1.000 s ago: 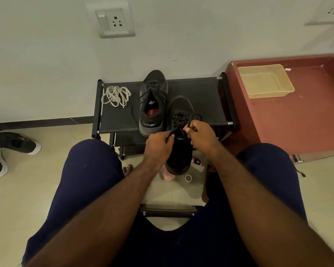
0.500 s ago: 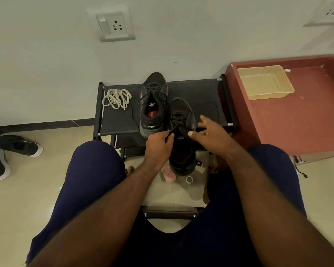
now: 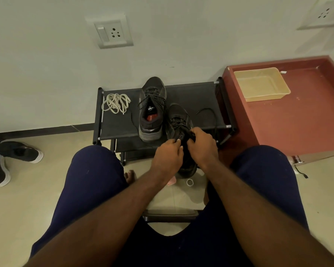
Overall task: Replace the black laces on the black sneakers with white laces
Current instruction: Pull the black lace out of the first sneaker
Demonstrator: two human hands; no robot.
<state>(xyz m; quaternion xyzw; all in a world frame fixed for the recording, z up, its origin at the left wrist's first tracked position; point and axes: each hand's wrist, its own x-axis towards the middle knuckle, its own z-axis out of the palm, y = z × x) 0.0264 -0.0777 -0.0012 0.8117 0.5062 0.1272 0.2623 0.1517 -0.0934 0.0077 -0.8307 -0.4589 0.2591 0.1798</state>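
Tray (image 3: 259, 85), beige, sits on the red cabinet (image 3: 297, 122), only its bare bottom showing. Black rack (image 3: 197, 95) carries the white laces (image 3: 116, 103) coiled at its left, the far sneaker (image 3: 152, 105), still laced, and the toe of the near sneaker (image 3: 176, 110), whose heel hangs off the front edge. Left hand (image 3: 167, 157) pinches the black lace (image 3: 178, 122) at the upper eyelets; right hand (image 3: 202, 147) curls its fingers over the tongue beside it. Half a second ago the right hand was spread out to the right; now it is back at the sneaker.
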